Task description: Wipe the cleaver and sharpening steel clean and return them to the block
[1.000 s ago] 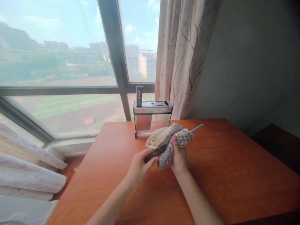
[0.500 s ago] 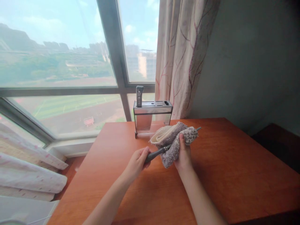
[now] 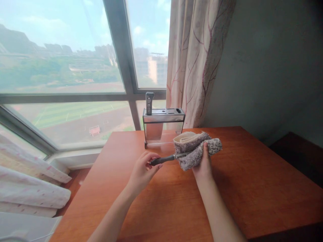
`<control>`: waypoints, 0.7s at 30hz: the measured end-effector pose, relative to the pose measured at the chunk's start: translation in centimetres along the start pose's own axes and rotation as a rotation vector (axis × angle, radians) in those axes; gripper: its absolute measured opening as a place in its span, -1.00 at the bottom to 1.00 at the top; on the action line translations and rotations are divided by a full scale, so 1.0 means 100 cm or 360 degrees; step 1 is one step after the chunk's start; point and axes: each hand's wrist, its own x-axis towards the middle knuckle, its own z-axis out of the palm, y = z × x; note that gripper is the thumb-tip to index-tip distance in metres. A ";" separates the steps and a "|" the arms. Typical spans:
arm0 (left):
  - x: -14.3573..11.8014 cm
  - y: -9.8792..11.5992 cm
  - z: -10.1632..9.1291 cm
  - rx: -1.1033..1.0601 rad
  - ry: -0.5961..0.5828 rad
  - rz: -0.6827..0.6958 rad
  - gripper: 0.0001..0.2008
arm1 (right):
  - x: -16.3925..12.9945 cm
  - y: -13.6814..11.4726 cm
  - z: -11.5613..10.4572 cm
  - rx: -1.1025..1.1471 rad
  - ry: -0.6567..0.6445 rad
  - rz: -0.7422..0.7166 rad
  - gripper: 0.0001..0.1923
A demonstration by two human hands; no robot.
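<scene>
Cloth (image 3: 195, 149) wraps the rod, my right hand (image 3: 203, 164) closed around it above the surface (image 3: 252, 188); left hand (image 3: 141, 171) clamps the dark handle (image 3: 161, 160), steadying the tool.

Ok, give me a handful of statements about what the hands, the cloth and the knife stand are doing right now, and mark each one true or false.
1. The left hand grips the dark handle of a slim metal tool. True.
2. The right hand holds a grey cloth wrapped round the far end of that tool. True.
3. The cloth lies flat on the table with no hand on it. False: it is bunched up in the right hand.
4. The knife stand has no knife in it. False: one handle sticks up from its left end.
5. The knife stand is at the table's far edge, by the window. True.
</scene>
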 end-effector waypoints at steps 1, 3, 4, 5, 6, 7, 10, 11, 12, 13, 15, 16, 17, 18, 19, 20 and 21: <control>0.000 0.001 -0.002 -0.0007 0.0004 -0.0015 -0.81 | 0.002 -0.002 -0.002 0.0016 -0.0015 0.0030 -0.42; 0.000 0.001 -0.004 -0.0019 -0.0017 -0.0092 -0.80 | 0.005 -0.005 -0.005 0.0058 -0.0018 0.0079 -0.41; 0.000 0.001 -0.004 -0.0012 -0.0047 -0.0149 -0.76 | 0.007 -0.007 -0.007 0.0079 -0.0007 0.0088 -0.41; -0.001 0.000 -0.004 0.0006 -0.0089 -0.0213 -0.69 | 0.008 -0.009 -0.008 0.0095 0.0007 0.0090 -0.41; -0.001 -0.001 -0.002 0.0027 -0.0136 -0.0273 -0.62 | 0.008 -0.010 -0.008 0.0104 0.0022 0.0091 -0.40; -0.002 -0.002 0.000 0.0045 -0.0187 -0.0321 -0.56 | 0.008 -0.010 -0.008 0.0109 0.0031 0.0094 -0.40; -0.004 -0.005 0.011 0.0024 -0.0334 -0.0392 -0.50 | 0.002 -0.009 -0.004 0.0144 -0.0029 0.0142 -0.39; -0.005 -0.006 0.015 0.0000 -0.0374 -0.0399 -0.51 | 0.000 -0.007 -0.002 0.0165 -0.0077 0.0166 -0.39; -0.007 -0.006 0.019 -0.0019 -0.0404 -0.0406 -0.52 | -0.003 -0.005 0.000 0.0187 -0.0128 0.0185 -0.39; -0.008 -0.006 0.022 -0.0029 -0.0424 -0.0411 -0.54 | -0.005 -0.004 0.002 0.0206 -0.0176 0.0195 -0.40; -0.011 -0.005 0.026 -0.0039 -0.0438 -0.0403 -0.57 | -0.009 0.000 0.005 0.0227 -0.0257 0.0214 -0.41; -0.012 -0.004 0.027 -0.0041 -0.0446 -0.0391 -0.59 | -0.010 0.001 0.006 0.0232 -0.0287 0.0225 -0.41; -0.013 -0.003 0.028 -0.0041 -0.0460 -0.0372 -0.61 | -0.010 0.003 0.007 0.0235 -0.0306 0.0239 -0.41; -0.014 -0.002 0.028 -0.0037 -0.0482 -0.0348 -0.63 | -0.010 0.003 0.007 0.0235 -0.0318 0.0261 -0.41; -0.015 0.000 0.029 -0.0027 -0.0518 -0.0324 -0.64 | -0.010 0.004 0.006 0.0230 -0.0324 0.0286 -0.41; -0.016 0.001 0.029 -0.0010 -0.0559 -0.0302 -0.65 | -0.010 0.004 0.006 0.0212 -0.0333 0.0304 -0.41; -0.017 0.003 0.030 0.0014 -0.0601 -0.0283 -0.65 | -0.009 0.003 0.005 0.0159 -0.0352 0.0284 -0.40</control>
